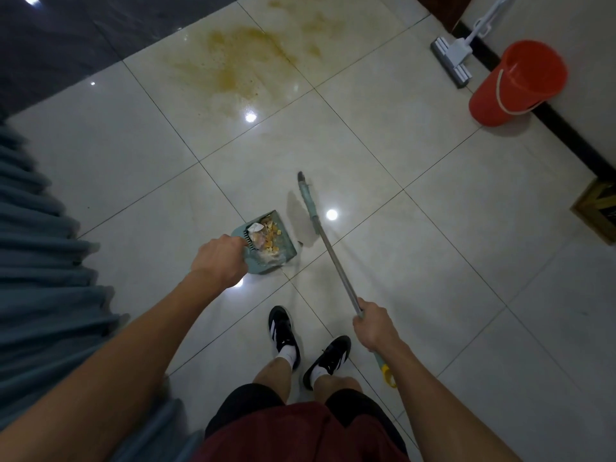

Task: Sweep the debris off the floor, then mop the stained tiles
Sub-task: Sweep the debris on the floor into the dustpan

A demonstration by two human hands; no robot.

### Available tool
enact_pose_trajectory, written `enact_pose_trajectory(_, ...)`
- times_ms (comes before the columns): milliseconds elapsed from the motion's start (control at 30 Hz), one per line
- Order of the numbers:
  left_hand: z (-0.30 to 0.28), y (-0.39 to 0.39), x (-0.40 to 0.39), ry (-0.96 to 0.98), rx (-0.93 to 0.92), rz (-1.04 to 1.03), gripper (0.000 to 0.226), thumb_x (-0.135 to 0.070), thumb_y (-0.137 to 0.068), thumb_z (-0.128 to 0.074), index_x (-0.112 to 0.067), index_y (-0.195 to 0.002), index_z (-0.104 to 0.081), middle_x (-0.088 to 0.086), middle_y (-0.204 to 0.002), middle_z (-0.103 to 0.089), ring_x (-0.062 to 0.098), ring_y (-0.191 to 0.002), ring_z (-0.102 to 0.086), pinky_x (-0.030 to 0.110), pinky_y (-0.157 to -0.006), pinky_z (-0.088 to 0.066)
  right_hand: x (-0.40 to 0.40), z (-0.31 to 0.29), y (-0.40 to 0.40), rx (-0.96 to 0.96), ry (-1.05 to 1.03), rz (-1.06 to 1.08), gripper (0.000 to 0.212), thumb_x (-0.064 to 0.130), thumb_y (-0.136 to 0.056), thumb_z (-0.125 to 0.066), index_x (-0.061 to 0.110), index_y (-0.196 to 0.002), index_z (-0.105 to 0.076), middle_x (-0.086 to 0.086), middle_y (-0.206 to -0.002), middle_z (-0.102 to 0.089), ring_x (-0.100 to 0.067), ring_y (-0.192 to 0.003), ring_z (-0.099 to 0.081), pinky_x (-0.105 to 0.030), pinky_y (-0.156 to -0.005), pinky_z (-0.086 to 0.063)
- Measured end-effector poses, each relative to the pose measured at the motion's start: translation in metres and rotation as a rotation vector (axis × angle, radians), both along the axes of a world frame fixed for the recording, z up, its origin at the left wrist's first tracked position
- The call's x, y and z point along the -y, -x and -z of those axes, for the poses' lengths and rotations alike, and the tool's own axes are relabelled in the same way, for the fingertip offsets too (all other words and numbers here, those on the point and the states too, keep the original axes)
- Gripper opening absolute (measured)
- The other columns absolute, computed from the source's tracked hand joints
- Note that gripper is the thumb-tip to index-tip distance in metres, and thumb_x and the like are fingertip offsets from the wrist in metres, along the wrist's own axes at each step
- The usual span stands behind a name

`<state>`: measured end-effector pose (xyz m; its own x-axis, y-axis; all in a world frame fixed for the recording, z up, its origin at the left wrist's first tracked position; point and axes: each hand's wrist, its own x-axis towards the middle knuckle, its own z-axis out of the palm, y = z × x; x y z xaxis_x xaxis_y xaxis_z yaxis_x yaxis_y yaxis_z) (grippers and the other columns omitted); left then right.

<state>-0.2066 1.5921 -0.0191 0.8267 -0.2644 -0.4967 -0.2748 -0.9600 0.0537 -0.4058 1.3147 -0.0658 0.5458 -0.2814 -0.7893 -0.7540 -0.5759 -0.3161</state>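
Observation:
A teal dustpan (286, 253) sits on the pale floor tiles, holding yellow crumbs and crumpled paper debris (268, 235). My left hand (221, 260) grips its handle from the near side. My right hand (375, 325) grips the metal shaft of a broom (333, 255), whose teal head (308, 201) points away just right of the dustpan. A wide yellow-brown stain (240, 61) spreads over the tiles farther ahead. A white flat mop (456, 58) leans at the far right wall beside a red bucket (518, 83).
A blue-grey curtain (43, 278) hangs along the left side. My two black shoes (283, 331) stand just behind the dustpan. A dark baseboard (566, 128) runs along the right wall, with a framed object (596, 208) at the right edge. Dark flooring (66, 38) lies at the far left.

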Motion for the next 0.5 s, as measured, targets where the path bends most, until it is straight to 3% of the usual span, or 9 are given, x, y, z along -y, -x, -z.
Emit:
enact_pose_trajectory(100, 0.002, 0.001, -0.005, -0.004, 0.014, -0.022, 0.030, -0.021, -0.084, -0.059, -0.022, -0.112, -0.069, 0.003, -0.084, -0.059, 0.024, -0.070, -0.057, 0.030, -0.059, -0.045, -0.002, 0.005, 0.000, -0.032, 0.046, -0.042, 0.052, 0.011, -0.100, -0.046, 0.008, -0.151, -0.039, -0.017, -0.124, -0.064, -0.027, -0.098, -0.066, -0.035, -0.082, -0.059)
enact_pose_trajectory(200, 0.007, 0.006, -0.002, 0.000, 0.001, -0.005, 0.032, -0.020, -0.085, -0.059, -0.021, -0.115, -0.067, 0.005, -0.093, -0.065, 0.024, -0.074, -0.060, 0.031, -0.064, -0.051, -0.008, 0.009, -0.001, -0.074, 0.017, -0.016, 0.050, 0.008, -0.099, -0.045, 0.006, -0.149, -0.042, -0.018, -0.122, -0.064, -0.027, -0.094, -0.066, -0.033, -0.077, -0.060)
enact_pose_trajectory(333, 0.015, 0.010, 0.007, 0.020, -0.018, 0.020, 0.034, -0.018, -0.085, -0.057, -0.019, -0.118, -0.066, 0.008, -0.096, -0.066, 0.024, -0.074, -0.061, 0.033, -0.066, -0.054, -0.021, 0.011, -0.001, -0.079, -0.122, 0.064, 0.056, 0.008, -0.100, -0.045, 0.009, -0.155, -0.036, -0.017, -0.129, -0.061, -0.017, -0.077, -0.060, -0.015, -0.051, -0.046)
enact_pose_trajectory(400, 0.019, 0.009, 0.005, 0.020, -0.016, 0.013, 0.035, -0.018, -0.085, -0.057, -0.019, -0.118, -0.066, 0.009, -0.097, -0.067, 0.025, -0.076, -0.062, 0.033, -0.066, -0.053, -0.028, 0.012, -0.003, -0.066, -0.158, 0.097, 0.055, 0.009, -0.100, -0.045, 0.012, -0.154, -0.038, -0.009, -0.114, -0.064, -0.012, -0.065, -0.057, -0.014, -0.045, -0.043)
enact_pose_trajectory(500, 0.024, 0.013, -0.004, 0.020, -0.008, 0.006, 0.032, -0.019, -0.084, -0.058, -0.021, -0.116, -0.066, 0.007, -0.095, -0.067, 0.025, -0.074, -0.062, 0.032, -0.064, -0.052, -0.037, 0.012, -0.007, -0.052, -0.230, 0.152, 0.054, 0.014, -0.099, -0.048, 0.018, -0.153, -0.041, -0.005, -0.084, -0.064, -0.011, -0.044, -0.052, -0.024, -0.041, -0.046)
